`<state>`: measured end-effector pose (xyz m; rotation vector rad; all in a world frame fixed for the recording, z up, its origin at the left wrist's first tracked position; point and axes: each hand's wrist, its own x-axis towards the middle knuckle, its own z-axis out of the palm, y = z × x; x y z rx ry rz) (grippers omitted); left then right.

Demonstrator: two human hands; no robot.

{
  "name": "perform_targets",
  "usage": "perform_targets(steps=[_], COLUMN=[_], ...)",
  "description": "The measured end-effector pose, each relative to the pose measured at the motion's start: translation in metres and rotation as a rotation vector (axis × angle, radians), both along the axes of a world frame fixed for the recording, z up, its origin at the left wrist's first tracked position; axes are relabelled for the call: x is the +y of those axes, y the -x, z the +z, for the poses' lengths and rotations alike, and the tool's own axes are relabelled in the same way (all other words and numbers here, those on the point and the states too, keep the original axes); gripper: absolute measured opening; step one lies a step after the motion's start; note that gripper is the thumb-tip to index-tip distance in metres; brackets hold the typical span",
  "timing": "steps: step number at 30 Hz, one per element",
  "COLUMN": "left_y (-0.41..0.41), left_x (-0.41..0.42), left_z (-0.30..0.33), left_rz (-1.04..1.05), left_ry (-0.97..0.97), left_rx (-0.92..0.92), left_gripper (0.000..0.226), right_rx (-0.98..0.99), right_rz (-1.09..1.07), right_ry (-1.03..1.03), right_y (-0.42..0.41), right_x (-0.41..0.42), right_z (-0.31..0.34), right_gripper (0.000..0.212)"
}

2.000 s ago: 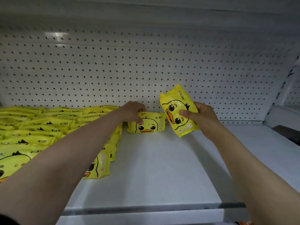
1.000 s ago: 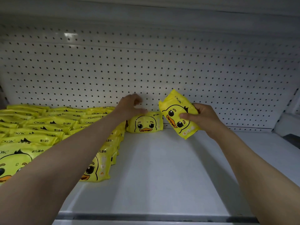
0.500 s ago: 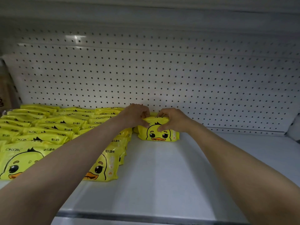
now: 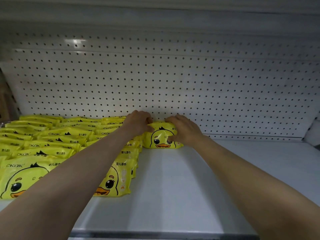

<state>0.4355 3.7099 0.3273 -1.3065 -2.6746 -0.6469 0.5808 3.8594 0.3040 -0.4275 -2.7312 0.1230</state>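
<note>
Both hands are holding a yellow duck wet-wipe pack (image 4: pixel 160 140) that is standing at the back of the shelf (image 4: pixel 173 187), against the pegboard (image 4: pixel 173 84). The left hand (image 4: pixel 138 122) is pinching its upper corner, and the right hand (image 4: pixel 184 129) is curling over its top, thumb on the front.

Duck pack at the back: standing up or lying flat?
Standing up. The pack rests on its edge on the shelf, duck face forward, left hand and right hand holding it.
</note>
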Motion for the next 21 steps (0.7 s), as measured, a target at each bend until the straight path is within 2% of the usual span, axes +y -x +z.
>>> perform_targets(steps=[7, 12, 21], left_y=[-0.007, -0.016, -0.046], left_x=[-0.003, -0.009, -0.070], left_z=[-0.006, -0.001, 0.019], left_rz=[0.033, -0.029, -0.052], left_ry=[0.033, 0.056, -0.017], left_rx=[0.048, 0.091, 0.119], left_gripper=[0.039, 0.046, 0.054], right_rx=[-0.025, -0.007, 0.100], right_rz=[-0.127, -0.235, -0.223], right_ry=[-0.118, -0.169, -0.082], right_y=[-0.002, -0.006, -0.042], right_x=[-0.016, -0.035, -0.089], right_z=[0.000, 0.013, 0.050], right_gripper=[0.077, 0.066, 0.048])
